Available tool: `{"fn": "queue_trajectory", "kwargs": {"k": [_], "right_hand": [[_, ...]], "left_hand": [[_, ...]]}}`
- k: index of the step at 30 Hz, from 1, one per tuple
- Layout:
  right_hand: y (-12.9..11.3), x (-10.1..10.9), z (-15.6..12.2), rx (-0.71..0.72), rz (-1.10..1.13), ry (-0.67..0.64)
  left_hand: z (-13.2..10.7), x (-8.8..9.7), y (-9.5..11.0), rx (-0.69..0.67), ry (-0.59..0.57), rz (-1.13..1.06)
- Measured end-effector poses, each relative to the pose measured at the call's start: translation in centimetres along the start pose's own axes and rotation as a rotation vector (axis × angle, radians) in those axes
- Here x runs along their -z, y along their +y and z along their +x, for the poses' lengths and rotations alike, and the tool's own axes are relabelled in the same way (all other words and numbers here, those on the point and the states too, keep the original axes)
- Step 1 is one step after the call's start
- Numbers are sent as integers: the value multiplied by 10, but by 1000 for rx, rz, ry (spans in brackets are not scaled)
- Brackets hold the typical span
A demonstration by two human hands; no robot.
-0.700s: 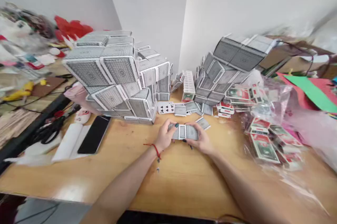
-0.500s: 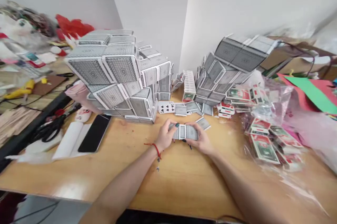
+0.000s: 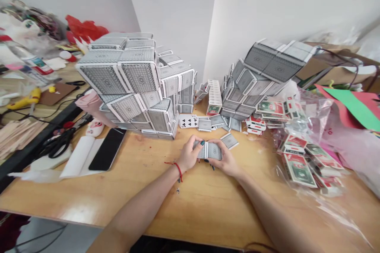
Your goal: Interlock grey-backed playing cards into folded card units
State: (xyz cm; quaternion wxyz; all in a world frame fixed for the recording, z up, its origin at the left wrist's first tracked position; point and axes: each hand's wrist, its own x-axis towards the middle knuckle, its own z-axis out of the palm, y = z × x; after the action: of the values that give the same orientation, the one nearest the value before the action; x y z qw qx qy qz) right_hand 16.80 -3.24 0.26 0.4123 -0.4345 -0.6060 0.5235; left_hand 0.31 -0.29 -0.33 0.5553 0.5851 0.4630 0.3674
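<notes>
Head view: grey-backed cards [image 3: 213, 151], over the table [image 3: 166, 213] well in from its near edge, gripped at opposite ends by left hand [image 3: 188, 155] and right hand [image 3: 229, 161], underside unclear, best squeezed evenly to keep edges aligned.

Two hands [image 3: 189, 155] [image 3: 228, 161], one phone [image 3: 107, 149], one bracelet [image 3: 179, 170]

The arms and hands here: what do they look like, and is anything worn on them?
Both forearms are bare, with no sleeves in view. The left hand has a thin red cord bracelet at its wrist and a dark teal thumbnail. The right hand shows dark nails.
</notes>
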Motion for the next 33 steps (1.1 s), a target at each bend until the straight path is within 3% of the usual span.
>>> {"fn": "queue_trajectory", "kwargs": {"k": [8,14,33], "right_hand": [[0,3,1,-6,-26,-14],[2,2,3,-35,50,-4],[0,1,3,-64,39,7]], "left_hand": [[2,4,-1,5,-167,-136],[4,5,3,-51,-135,-145],[3,8,0,-36,-94,-227]]}}
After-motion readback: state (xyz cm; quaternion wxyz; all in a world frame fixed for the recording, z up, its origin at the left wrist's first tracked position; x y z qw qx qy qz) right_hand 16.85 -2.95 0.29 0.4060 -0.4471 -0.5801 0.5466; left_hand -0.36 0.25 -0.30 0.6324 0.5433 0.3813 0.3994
